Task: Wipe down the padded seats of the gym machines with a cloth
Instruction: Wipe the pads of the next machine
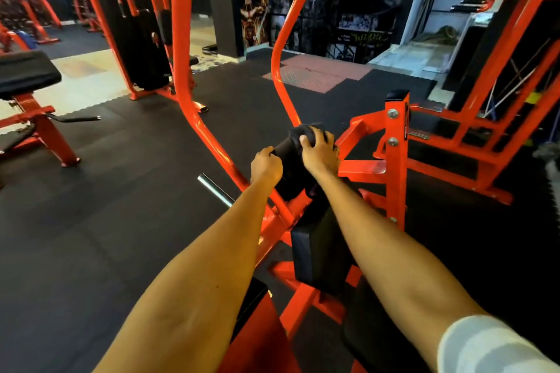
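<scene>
Your right hand point(319, 151) clutches a dark cloth point(300, 132) atop the black pad point(289, 160); your left hand point(266, 165) grips the pad's side

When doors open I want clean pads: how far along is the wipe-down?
Done: no pad shows plainly that it has been wiped. In hand: the right hand presses a dark cloth onto the top of the black pad, while the left hand grips that pad's side. Left: probably the boxy pad below it, the black seat nearer the camera and the bench pad at far left.
</scene>
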Demonstrator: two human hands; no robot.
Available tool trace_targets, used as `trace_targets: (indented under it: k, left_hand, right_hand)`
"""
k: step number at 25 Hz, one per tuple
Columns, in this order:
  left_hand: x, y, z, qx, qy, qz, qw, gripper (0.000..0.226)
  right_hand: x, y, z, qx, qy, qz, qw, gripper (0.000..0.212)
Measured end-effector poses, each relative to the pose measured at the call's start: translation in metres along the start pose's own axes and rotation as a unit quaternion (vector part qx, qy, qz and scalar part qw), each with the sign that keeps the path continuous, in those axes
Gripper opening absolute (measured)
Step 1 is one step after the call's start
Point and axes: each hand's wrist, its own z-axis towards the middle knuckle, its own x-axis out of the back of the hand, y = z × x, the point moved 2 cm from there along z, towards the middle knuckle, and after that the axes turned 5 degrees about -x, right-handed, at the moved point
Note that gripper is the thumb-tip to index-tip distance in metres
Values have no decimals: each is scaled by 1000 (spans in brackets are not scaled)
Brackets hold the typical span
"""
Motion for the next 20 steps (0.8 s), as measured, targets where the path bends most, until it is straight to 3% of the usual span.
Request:
trace_targets:
  k: [5, 8, 10, 14, 16, 20]
  left_hand:
    - [-1, -11, 17, 14, -47, -47, 998, 47]
    - [-7, -19, 23, 17, -41, -67, 997, 48]
    - [-8, -17, 22, 9, -45, -54, 997, 47]
    - [0, -7, 15, -9, -52, -36, 998, 44]
    - [-1, -7, 19, -17, -51, -29, 998, 44]
    - [-4, -13, 22, -18, -40, -34, 998, 42]
  right_hand:
    - [-17, 15, -89, 148, 17, -26, 989, 49]
    - [-13, 28, -68, 198, 24, -26, 980, 49]
    - [-14, 31, -39, 181, 44, -31, 982, 47]
    - [1, 23, 18, 10, 44, 61, 997, 48]
    - [0, 17, 13, -35, 53, 63, 996, 52]
    - [-27, 19, -77, 96, 111, 21, 989, 56]
